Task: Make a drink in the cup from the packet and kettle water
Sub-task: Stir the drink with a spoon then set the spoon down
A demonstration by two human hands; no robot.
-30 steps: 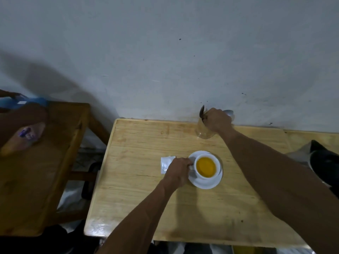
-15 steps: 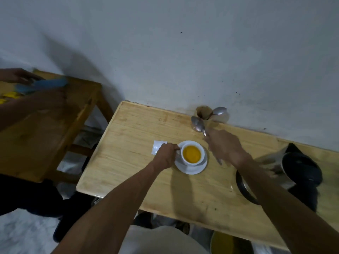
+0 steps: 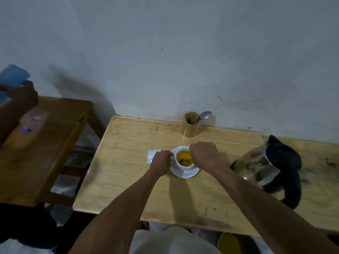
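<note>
A white cup (image 3: 184, 166) full of yellow-orange liquid stands on a white saucer (image 3: 185, 173) in the middle of the wooden table (image 3: 128, 180). My left hand (image 3: 160, 163) grips the cup's handle on its left side. My right hand (image 3: 205, 154) hovers over the cup's right rim, closed on a spoon (image 3: 184, 160) whose bowl dips into the liquid. A white packet (image 3: 151, 156) lies flat just left of my left hand. The steel kettle (image 3: 269, 163) with a black lid and handle stands to the right of the saucer.
A wooden holder (image 3: 190, 125) with another spoon (image 3: 204, 115) stands against the wall behind the cup. To the left is a second wooden table (image 3: 45, 143), where another person's arm (image 3: 16, 105) holds something blue. A yellow bin (image 3: 233, 243) sits below the table's front edge.
My right hand took a spoon from the holder at the wall, carried it to the cup and put it in the liquid. My left hand stayed on the cup's handle. The camera view shifted.
</note>
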